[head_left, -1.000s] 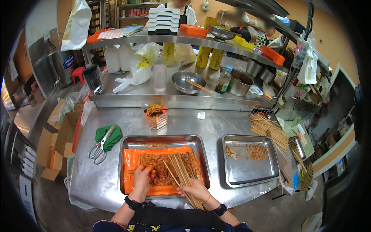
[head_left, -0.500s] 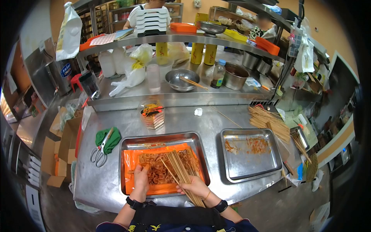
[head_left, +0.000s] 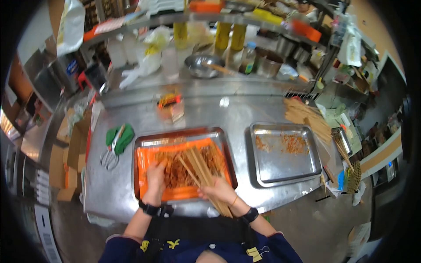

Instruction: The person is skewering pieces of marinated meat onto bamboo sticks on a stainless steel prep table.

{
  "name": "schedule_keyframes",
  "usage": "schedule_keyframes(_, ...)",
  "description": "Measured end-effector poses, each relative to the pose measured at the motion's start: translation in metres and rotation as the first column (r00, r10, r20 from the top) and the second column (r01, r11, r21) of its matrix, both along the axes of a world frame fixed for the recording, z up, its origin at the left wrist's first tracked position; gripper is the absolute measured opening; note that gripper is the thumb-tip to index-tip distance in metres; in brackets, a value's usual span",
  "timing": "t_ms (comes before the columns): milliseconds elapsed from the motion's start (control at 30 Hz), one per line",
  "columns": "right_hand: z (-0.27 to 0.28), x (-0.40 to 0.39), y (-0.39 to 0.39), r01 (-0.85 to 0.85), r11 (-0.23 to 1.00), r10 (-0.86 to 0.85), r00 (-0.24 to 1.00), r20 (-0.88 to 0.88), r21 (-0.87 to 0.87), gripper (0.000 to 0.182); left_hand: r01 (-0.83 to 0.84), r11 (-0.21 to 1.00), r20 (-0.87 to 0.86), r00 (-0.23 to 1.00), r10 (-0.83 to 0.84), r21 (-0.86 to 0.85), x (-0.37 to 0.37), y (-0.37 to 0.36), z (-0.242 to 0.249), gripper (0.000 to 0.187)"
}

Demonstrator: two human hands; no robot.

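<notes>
My right hand (head_left: 219, 191) is closed around a bundle of bamboo skewers (head_left: 200, 168), their upper ends over the food and one skewer splayed to the left. My left hand (head_left: 155, 177) is at the left part of the orange bag, fingers pinched together; motion blur hides what is between them. Beneath both hands, the cut-open orange bag (head_left: 144, 177) of reddish-brown sauced food pieces (head_left: 174, 177) lies in a metal tray (head_left: 231, 164). Right of it stands a second metal tray (head_left: 285, 168) with sauce smears and small scraps.
Scissors (head_left: 109, 158) lie on a green cloth (head_left: 126, 138) at left. A clear tub (head_left: 171, 111) stands behind the first tray. More skewers (head_left: 307, 118) lie at the right rear. A metal bowl (head_left: 204, 65) and bottle (head_left: 248, 59) stand on the rear ledge.
The camera has tilted down, so the table sits higher in view and the picture is blurred. Both hands stay over the orange bag, the skewers still in the right one.
</notes>
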State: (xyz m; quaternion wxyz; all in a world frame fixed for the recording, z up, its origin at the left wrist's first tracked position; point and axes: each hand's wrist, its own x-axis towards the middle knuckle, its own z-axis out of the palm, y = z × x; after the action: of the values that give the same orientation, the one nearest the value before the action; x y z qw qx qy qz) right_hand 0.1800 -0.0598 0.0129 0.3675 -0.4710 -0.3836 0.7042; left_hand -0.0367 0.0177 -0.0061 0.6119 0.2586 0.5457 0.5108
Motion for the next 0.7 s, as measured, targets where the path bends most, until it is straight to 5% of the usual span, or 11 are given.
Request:
schedule_keyframes(67,-0.002,0.0,0.0,0.005,1.0,-0.005,1.0,0.022,0.011,0.016,0.029,0.998,-0.023,0.999,-0.027,0.049,-0.003,0.005,-0.009,0.011)
schedule_keyframes(200,-0.006,-0.003,0.001,0.038,0.998,-0.04,0.999,-0.033,-0.045,0.016,-0.003,0.995,0.201,0.979,-0.018,0.103,0.002,0.008,-0.013,0.011)
schedule_keyframes(700,0.001,-0.008,0.003,-0.008,0.997,0.01,1.0,0.027,-0.078,0.013,0.03,0.984,0.077,0.996,-0.044,0.174,0.012,0.019,0.008,0.012)
